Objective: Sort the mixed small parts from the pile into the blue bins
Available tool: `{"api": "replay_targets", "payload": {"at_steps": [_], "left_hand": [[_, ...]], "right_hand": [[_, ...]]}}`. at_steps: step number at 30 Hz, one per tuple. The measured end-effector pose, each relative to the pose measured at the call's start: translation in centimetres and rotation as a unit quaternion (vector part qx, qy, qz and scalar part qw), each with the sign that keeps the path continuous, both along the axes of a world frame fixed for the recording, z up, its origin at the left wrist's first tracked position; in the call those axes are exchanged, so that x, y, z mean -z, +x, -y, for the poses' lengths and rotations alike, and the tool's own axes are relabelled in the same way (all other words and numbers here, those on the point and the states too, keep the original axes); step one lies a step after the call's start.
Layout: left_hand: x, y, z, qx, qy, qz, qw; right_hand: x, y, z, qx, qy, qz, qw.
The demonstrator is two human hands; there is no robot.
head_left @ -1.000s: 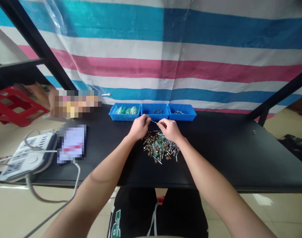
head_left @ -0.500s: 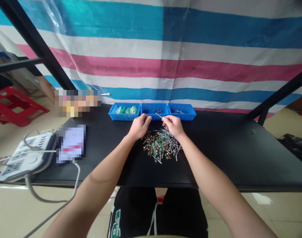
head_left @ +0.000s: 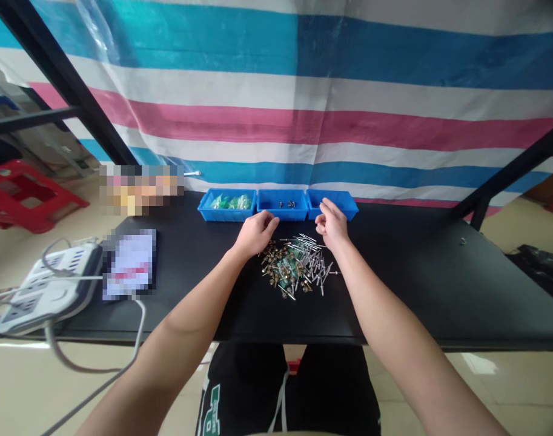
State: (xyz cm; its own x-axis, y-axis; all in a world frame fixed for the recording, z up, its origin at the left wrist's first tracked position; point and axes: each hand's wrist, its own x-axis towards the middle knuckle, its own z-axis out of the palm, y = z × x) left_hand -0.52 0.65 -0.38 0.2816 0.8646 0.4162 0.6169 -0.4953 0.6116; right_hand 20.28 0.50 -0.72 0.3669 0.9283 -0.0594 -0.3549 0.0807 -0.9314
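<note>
A: Hand state?
B: Left hand (head_left: 257, 233) curled; right hand (head_left: 331, 226) part-curled at the right-hand blue rectangular plastic bin (head_left: 350, 208). Grip contents: cannot tell.
A: Thin silver metal pins (head_left: 316, 264)?
B: Piled on the flat black tabletop (head_left: 421, 272).
A: Lettering?
B: Green-and-white trouser patch (head_left: 214, 399), illegible.

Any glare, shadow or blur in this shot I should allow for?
Head view: glare streaks the striped sheet at upper left, and its right side is darker; head view: coarse blocks blur the device beside the power strip; head view: fine details in the parts pile look soft.
</note>
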Motion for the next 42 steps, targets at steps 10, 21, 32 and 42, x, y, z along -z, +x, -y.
{"api": "replay_targets", "payload": {"at_steps": [10,21,32,42], "left_hand": [[0.1,0.0,0.0,0.000,0.005,-0.004,1.000],[0.0,-0.1,-0.1,0.020,0.010,-0.012,1.000],[0.2,-0.1,-0.1,0.030,0.019,-0.016,0.999],[0.1,0.0,0.0,0.037,0.022,-0.026,0.999]], "right_hand": [[1.0,-0.5,0.6,-0.056,0.081,0.307,0.947],[1.4,-1.8,1.9,-0.187,0.147,0.676,0.698],[1.3,-2.3,1.9,-0.212,0.160,0.656,0.706],[1.5,-2.5,1.9,-0.208,0.163,0.658,0.705]]}}
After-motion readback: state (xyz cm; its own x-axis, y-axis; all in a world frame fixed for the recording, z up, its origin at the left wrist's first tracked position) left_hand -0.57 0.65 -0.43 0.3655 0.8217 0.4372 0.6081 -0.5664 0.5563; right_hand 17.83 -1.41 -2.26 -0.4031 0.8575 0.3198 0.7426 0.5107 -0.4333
